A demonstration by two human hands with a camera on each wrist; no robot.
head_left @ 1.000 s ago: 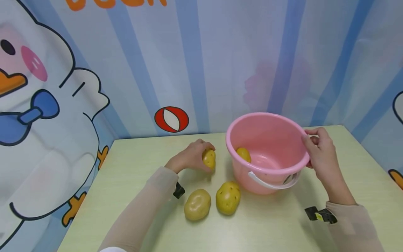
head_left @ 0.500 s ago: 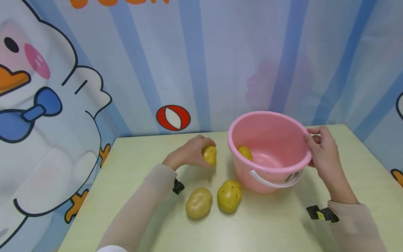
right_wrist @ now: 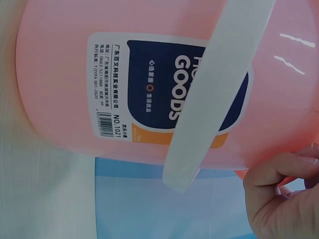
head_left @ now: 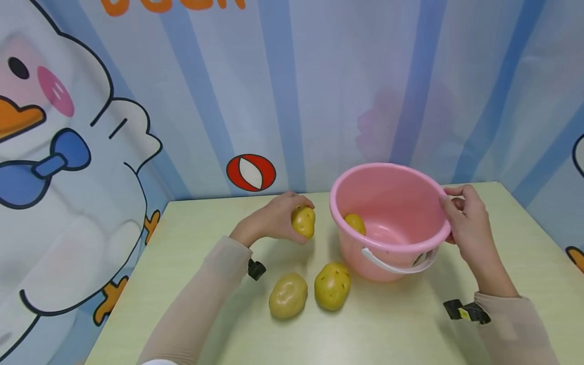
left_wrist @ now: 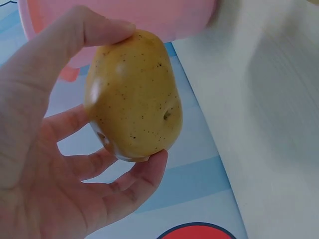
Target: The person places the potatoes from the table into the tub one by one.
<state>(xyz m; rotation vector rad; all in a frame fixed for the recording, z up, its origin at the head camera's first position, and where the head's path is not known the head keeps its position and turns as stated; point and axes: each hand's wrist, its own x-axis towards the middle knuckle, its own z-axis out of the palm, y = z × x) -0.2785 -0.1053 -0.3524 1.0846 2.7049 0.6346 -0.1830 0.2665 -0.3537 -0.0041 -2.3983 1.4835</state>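
Observation:
My left hand point(head_left: 279, 218) holds a yellow-brown potato point(head_left: 303, 222) above the table, just left of the pink bucket point(head_left: 388, 261). In the left wrist view the thumb lies along one end of the potato point(left_wrist: 134, 94) and the fingertips meet its other side. At the bucket's right rim, my right hand point(head_left: 467, 218) grips the edge between thumb and curled fingers. One potato point(head_left: 355, 223) lies inside the bucket against its left wall. Two more, a paler potato point(head_left: 288, 296) and a spotted potato point(head_left: 332, 286), rest on the table in front.
The white bucket handle point(head_left: 394, 267) hangs down across the bucket's front. A printed label point(right_wrist: 164, 89) is stuck on the bucket's side. Behind the pale table point(head_left: 392, 329) rises a blue striped backdrop point(head_left: 319, 91) with cartoon drawings.
My left hand has lifted the potato a little higher off the table. The right hand keeps its grip on the bucket rim, and the other potatoes stay where they lie.

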